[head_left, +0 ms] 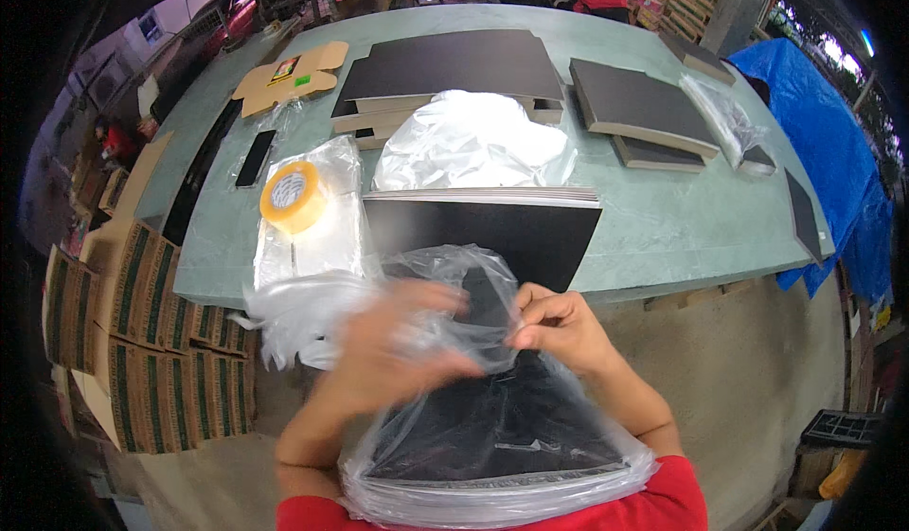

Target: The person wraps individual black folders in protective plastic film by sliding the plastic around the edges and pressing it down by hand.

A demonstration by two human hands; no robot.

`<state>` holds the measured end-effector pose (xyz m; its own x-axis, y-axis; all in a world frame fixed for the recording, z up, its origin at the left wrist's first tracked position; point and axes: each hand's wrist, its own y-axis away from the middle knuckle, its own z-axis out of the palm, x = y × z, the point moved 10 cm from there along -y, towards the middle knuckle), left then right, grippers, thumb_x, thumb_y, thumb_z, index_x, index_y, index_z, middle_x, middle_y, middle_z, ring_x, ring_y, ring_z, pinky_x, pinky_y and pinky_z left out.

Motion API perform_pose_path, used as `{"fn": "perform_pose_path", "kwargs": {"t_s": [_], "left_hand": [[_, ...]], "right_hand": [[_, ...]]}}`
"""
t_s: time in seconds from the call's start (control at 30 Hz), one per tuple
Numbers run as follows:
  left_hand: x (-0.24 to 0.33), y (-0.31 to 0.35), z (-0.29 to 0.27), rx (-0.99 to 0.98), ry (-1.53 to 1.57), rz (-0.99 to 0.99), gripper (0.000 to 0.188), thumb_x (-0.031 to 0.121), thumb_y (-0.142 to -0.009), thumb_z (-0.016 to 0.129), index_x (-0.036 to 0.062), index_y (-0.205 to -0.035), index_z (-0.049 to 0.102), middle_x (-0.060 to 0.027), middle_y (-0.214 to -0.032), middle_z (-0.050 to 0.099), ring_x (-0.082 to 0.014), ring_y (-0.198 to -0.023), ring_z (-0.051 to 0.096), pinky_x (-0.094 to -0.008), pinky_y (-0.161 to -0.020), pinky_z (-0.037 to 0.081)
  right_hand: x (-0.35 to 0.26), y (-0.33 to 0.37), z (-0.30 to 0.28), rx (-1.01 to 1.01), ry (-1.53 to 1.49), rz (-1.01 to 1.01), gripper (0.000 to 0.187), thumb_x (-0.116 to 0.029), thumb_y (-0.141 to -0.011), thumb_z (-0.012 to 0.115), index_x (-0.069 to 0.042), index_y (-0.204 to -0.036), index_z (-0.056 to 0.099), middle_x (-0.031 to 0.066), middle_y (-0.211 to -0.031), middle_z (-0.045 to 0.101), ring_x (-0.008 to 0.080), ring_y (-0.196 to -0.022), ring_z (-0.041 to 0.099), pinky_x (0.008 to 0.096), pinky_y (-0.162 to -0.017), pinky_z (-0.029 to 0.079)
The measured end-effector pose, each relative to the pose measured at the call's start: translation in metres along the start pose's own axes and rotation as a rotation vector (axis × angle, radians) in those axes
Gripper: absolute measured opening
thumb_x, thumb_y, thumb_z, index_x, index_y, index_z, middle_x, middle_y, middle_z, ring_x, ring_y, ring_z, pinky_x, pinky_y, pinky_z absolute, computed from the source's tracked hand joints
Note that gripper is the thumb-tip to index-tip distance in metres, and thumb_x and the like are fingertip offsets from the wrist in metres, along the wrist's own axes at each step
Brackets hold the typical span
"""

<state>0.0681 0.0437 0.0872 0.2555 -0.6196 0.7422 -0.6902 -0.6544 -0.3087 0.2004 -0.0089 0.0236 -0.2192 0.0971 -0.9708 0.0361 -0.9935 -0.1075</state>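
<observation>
Right hand (561, 325) pinches the rim of a clear, crinkly plastic bag (483, 258), fingers tight on the film; left hand (374, 342), a blur, has fingers spread wide at the same film. The bag surrounds a flat black rectangular slab (426, 441), right against the torso, short of the pale-green worktop (663, 238). Danger here: a hard tug over a corner could split that thin film, and a slackened lean might let the slab slip.

Plastic bag (511, 507) clear, whitish at folds; boards (540, 233) black with pale edges. Tape roll (298, 219) yellow; tabletop (682, 214) grey-green; tarpaulin (805, 119) bright blue. Cartons (175, 389) brown, banded dark green.
</observation>
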Motion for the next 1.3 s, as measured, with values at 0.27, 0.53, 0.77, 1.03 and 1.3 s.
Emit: {"fn": "perform_pose_path", "kwargs": {"t_s": [0.27, 0.53, 0.77, 1.03, 1.3], "left_hand": [[0.001, -0.007, 0.067, -0.477, 0.540, -0.136, 0.020, 0.017, -0.079, 0.056, 0.0006, -0.091, 0.058, -0.0039, -0.076, 0.060, -0.0100, -0.071, 0.054, -0.0254, -0.062, 0.043], [-0.023, -0.011, 0.051, -0.513, 1.046, -0.278, 0.015, 0.015, -0.078, 0.057, 0.0003, -0.082, 0.059, -0.0041, -0.072, 0.058, -0.0114, -0.065, 0.055, -0.0248, -0.055, 0.044], [0.015, -0.003, 0.005, -0.694, 1.230, 0.162, 0.021, 0.009, -0.071, 0.060, -0.0072, -0.083, 0.061, -0.0203, -0.085, 0.060, -0.0336, -0.080, 0.058, -0.0423, -0.073, 0.043], [-0.053, 0.044, 0.068, -0.842, -0.616, 0.008, 0.017, 0.018, -0.074, 0.051, 0.0034, -0.081, 0.054, -0.0144, -0.063, 0.058, -0.0303, -0.059, 0.058, -0.0404, -0.053, 0.046], [0.075, 0.078, 0.062, -0.665, -0.380, 0.856, 0.011, 0.016, -0.066, 0.053, 0.0057, -0.068, 0.051, -0.0124, -0.069, 0.058, -0.0215, -0.055, 0.057, -0.0321, -0.050, 0.047]], "right_hand": [[-0.028, -0.012, -0.003, -0.067, 0.328, -0.126, 0.022, -0.010, -0.072, 0.060, -0.001, -0.091, 0.055, 0.0099, -0.091, 0.056, 0.0176, -0.090, 0.054, 0.0279, -0.074, 0.043], [-0.004, 0.038, 0.094, -0.935, 0.086, 0.125, 0.038, -0.032, -0.079, 0.056, -0.001, -0.101, 0.054, 0.0069, -0.083, 0.055, 0.0103, -0.070, 0.049, 0.0245, -0.058, 0.043], [-0.012, 0.049, 0.053, -1.017, -0.340, 0.307, 0.039, -0.033, -0.085, 0.045, 0.003, -0.096, 0.053, 0.0108, -0.075, 0.056, 0.0170, -0.068, 0.057, 0.0303, -0.060, 0.047], [0.018, 0.048, 0.016, -0.703, 1.561, 0.065, 0.024, -0.029, -0.076, 0.051, -0.007, -0.082, 0.060, 0.0103, -0.070, 0.060, 0.0219, -0.065, 0.059, 0.0392, -0.066, 0.045], [-0.006, 0.032, -0.010, -0.604, 2.045, 0.022, 0.019, -0.017, -0.073, 0.047, -0.009, -0.073, 0.064, 0.0080, -0.081, 0.062, 0.0226, -0.078, 0.059, 0.0451, -0.087, 0.035]]}}
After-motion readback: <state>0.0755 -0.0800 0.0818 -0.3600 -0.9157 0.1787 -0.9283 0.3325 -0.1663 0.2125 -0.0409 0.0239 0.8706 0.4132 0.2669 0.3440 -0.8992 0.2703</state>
